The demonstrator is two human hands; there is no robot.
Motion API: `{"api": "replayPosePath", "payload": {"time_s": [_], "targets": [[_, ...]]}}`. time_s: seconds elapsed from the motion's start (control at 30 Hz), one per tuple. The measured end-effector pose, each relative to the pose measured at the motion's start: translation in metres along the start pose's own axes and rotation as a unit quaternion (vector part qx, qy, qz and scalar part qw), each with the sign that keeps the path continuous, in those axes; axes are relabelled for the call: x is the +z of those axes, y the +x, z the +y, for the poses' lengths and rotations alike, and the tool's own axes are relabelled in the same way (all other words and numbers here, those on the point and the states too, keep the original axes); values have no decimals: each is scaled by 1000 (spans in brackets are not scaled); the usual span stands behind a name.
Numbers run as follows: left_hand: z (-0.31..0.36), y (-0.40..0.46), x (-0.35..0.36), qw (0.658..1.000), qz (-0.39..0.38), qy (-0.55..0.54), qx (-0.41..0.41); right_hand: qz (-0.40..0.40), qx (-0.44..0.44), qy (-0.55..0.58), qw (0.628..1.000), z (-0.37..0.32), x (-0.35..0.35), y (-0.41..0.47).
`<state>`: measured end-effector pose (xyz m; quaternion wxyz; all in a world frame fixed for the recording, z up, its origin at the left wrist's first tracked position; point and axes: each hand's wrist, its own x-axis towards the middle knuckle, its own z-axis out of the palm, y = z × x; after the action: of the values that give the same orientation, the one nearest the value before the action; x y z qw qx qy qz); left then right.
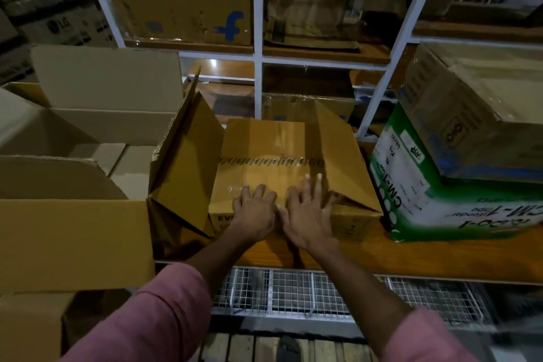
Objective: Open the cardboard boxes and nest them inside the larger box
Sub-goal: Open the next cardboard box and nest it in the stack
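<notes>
A brown cardboard box (264,144) sits on the wooden shelf in front of me, its left and right flaps standing up and a strip of printed tape across its inner panels. My left hand (254,211) lies with fingers spread on the box's near panel. Right beside it, my right hand (305,214) presses flat on the same panel, fingers straight. To the left stands a larger open box (73,241) with pale cardboard inside it.
A green-and-white carton (435,194) with a brown box (476,103) on top stands at the right. White shelf frames (258,38) hold more boxes behind. A wire mesh rack (293,291) lies below the wooden shelf edge (411,258).
</notes>
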<state>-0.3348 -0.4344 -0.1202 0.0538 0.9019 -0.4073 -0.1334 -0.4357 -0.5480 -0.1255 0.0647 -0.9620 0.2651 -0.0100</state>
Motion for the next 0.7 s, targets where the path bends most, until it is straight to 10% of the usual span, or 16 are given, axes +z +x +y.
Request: {"api": "replayPosePath", "payload": {"time_s": [0.37,0.7], "targets": [[9,38,5,993,102,43,-30,77,206,-63,974,119,-34,35],[-6,47,20,990,136,30,6,36,181,-50,982,103,-9,46]]}}
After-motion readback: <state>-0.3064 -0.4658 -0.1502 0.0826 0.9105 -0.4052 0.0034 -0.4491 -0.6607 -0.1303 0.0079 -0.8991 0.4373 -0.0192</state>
